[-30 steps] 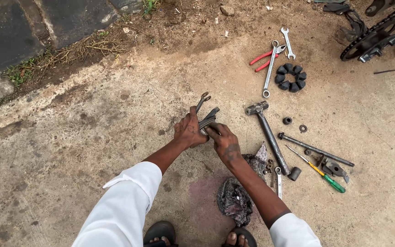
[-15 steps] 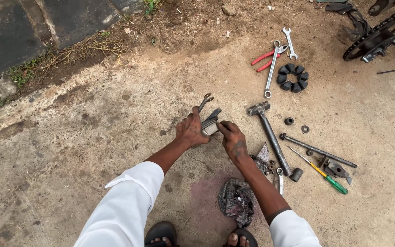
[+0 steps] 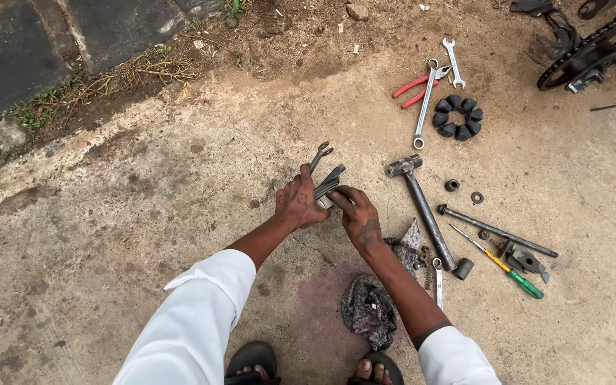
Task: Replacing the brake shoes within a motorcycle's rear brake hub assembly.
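Spanners (image 3: pixel 324 178) sit bunched in our left hand (image 3: pixel 299 203), fingers closed round them; our right hand (image 3: pixel 358 217) pinches the bundle's end. Hammer (image 3: pixel 422 207) lies at three o'clock. Best keep them squared, we judge.

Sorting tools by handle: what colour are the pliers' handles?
Red, seen in the head view: the red-handled metal pliers lie on the ground.

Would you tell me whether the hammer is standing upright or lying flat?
Lying flat: the hammer rests lengthwise on the concrete ground.
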